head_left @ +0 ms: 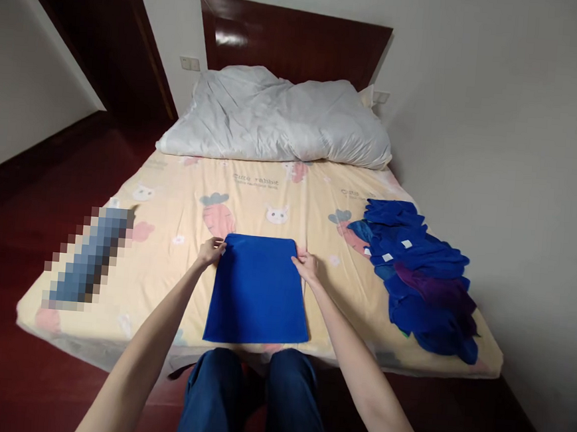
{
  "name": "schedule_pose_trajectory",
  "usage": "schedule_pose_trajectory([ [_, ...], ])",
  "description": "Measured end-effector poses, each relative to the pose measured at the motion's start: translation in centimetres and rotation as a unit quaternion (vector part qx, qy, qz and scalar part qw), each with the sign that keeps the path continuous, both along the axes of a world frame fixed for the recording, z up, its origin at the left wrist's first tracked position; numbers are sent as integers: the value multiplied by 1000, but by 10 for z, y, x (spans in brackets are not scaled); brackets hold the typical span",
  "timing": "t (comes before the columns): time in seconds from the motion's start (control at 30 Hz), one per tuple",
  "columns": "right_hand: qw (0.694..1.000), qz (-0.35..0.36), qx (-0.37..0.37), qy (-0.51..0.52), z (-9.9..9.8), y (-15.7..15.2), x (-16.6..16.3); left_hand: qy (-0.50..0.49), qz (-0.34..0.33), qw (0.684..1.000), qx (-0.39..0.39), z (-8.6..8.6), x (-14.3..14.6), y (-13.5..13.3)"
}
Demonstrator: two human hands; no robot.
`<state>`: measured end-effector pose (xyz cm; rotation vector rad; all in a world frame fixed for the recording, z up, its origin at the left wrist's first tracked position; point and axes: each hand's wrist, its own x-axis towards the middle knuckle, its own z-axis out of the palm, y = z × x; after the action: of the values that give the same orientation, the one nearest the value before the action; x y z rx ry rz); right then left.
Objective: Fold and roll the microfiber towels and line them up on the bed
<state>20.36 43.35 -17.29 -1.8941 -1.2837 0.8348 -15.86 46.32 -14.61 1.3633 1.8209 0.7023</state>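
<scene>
Blue cloth (260, 293) is laid flat on the bed (182, 201), near edge, centre (clock set on cloth, 12 = headboard (292, 36)). Colour: solid royal blue, approx rect, outline narrower at 12 than at 6 as seen from above. Far corners slightly rounded, sides straight, thin hem line visible along edges. Surface smooth, no print seen; darker shading is cast over the L side, esp. toward 10. Small white bit, prob. a tag, is seen at the L edge by the fingers.

L hand (210, 252): nearly closed, cloth edge pinched btwn thumb + fingers at approx 11. R hand (307, 267): part-curled, R edge held lightly at approx 1, thumb on top; fingertips partly hidden.

At 3, a heap of blue cloths (418, 253) is piled loosely, w/ white tags + one purple piece (430, 287) on top. At 9, a pixelated grey-blue item (93, 254); details can't be read. At 12, a pale duvet (281, 119) is bunched below the headboard.
</scene>
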Motion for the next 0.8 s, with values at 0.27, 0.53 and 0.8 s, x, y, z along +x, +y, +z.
schedule_pose_trajectory([
  [0.27, 984, 50, -10, -173, -4, 50, -7, 89, -24, 994, 57, -19, 15, 57],
  [0.53, 982, 16, -25, -186, -7, 56, -3, 127, -38, 987, 92, -23, 18, 65],
  [0.8, 978, 68, -71, -183, 3, 81, -12, 165, -159, 972, 50, -12, 15, 78],
])
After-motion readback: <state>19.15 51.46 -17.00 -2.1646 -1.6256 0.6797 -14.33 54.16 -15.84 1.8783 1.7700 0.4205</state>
